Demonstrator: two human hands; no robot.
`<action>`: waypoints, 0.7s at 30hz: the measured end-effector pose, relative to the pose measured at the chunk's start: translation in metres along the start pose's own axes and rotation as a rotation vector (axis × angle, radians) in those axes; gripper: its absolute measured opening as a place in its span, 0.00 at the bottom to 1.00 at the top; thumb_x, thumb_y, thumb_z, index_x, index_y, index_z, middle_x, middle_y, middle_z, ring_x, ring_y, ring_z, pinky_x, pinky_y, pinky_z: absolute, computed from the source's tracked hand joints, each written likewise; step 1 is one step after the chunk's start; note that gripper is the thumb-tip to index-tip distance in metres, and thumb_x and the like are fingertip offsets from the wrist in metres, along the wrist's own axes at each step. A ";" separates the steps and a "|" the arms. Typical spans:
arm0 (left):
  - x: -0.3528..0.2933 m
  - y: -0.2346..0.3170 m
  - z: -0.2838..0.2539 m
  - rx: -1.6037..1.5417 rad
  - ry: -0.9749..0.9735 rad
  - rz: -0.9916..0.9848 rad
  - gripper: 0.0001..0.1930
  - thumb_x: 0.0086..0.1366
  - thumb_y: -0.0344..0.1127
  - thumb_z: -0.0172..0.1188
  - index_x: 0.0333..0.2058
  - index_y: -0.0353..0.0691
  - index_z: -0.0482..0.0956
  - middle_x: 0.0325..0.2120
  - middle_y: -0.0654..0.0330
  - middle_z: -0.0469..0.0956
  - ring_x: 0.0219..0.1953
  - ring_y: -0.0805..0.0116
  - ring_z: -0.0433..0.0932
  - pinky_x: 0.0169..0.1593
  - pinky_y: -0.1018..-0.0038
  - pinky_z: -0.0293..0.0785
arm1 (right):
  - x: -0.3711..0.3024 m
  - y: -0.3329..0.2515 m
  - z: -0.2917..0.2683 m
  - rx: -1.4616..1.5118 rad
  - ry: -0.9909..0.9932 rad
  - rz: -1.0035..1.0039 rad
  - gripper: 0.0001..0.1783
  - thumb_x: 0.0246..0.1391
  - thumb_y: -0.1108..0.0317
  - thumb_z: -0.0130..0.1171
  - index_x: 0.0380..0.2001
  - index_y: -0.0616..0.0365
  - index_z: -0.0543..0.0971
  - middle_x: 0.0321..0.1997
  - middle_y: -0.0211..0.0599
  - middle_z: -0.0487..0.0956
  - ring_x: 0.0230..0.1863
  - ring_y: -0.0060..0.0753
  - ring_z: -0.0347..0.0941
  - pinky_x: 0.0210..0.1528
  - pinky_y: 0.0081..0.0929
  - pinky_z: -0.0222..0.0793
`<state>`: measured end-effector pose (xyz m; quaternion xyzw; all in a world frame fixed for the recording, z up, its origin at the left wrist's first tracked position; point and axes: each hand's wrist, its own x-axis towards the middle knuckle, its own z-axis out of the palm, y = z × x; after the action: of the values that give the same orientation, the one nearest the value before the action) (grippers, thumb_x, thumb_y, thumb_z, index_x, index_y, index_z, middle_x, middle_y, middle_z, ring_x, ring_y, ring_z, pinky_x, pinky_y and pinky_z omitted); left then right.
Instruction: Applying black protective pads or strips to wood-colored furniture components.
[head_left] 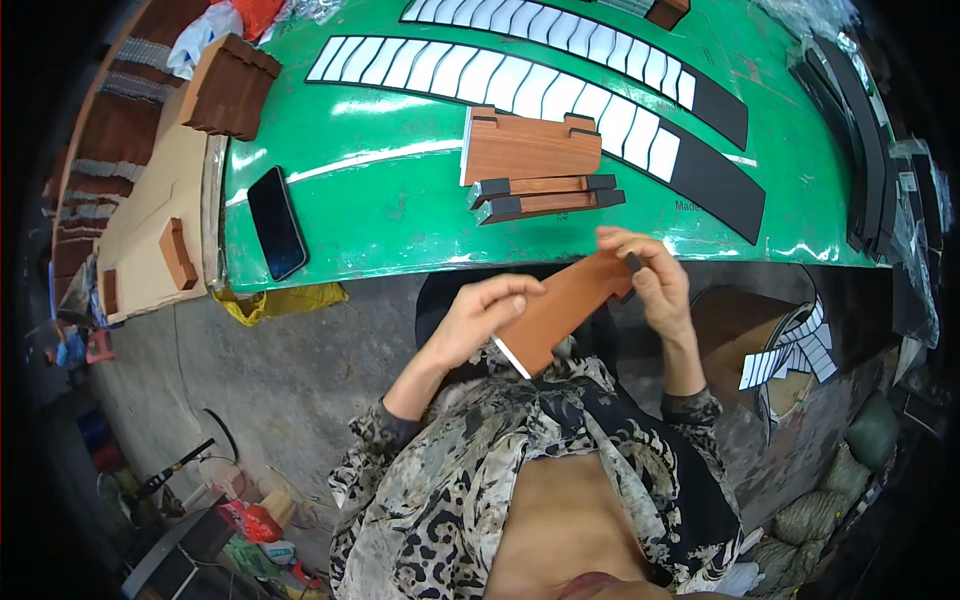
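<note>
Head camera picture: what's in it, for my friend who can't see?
The left hand and right hand hold a brown notched panel by a green table. On it are more brown panels, a black phone and black-and-white strips.

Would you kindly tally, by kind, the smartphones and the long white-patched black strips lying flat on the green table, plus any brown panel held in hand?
Black smartphone: 1
White-patched black strips: 2
Held brown panel: 1
Total: 4

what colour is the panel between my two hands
The panel is orange-brown, with a white lower-left edge, seen in the head view.
</note>
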<state>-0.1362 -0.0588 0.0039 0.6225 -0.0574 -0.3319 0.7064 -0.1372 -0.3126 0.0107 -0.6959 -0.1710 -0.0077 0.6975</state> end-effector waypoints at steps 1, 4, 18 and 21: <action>0.006 -0.002 -0.004 -0.378 -0.032 -0.219 0.15 0.64 0.34 0.51 0.46 0.31 0.74 0.43 0.55 0.76 0.46 0.68 0.75 0.51 0.73 0.71 | 0.005 0.004 0.007 -0.179 0.022 -0.111 0.14 0.61 0.65 0.46 0.43 0.63 0.71 0.45 0.40 0.78 0.50 0.38 0.72 0.57 0.38 0.62; 0.020 -0.011 -0.010 -0.703 -0.059 -0.247 0.20 0.66 0.40 0.49 0.50 0.32 0.71 0.44 0.52 0.76 0.46 0.67 0.75 0.52 0.71 0.72 | 0.012 0.018 0.022 -0.309 0.200 -0.117 0.13 0.61 0.66 0.47 0.43 0.65 0.71 0.36 0.35 0.79 0.35 0.28 0.74 0.43 0.28 0.69; 0.027 -0.017 -0.019 0.906 0.482 0.537 0.27 0.42 0.30 0.70 0.44 0.46 0.75 0.45 0.59 0.70 0.40 0.57 0.74 0.40 0.68 0.70 | 0.050 0.064 0.039 -0.311 0.817 0.050 0.14 0.63 0.66 0.48 0.44 0.66 0.70 0.24 0.28 0.72 0.23 0.14 0.64 0.24 0.15 0.61; 0.030 -0.011 -0.018 1.042 0.606 0.574 0.25 0.40 0.29 0.69 0.42 0.48 0.77 0.41 0.64 0.73 0.37 0.60 0.74 0.38 0.67 0.67 | 0.052 0.048 0.038 -0.161 0.768 0.050 0.12 0.61 0.68 0.50 0.43 0.66 0.72 0.29 0.32 0.74 0.25 0.17 0.67 0.26 0.17 0.64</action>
<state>-0.1089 -0.0596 -0.0203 0.9081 -0.1727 0.1301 0.3587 -0.0843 -0.2625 -0.0240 -0.6989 0.1206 -0.2638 0.6537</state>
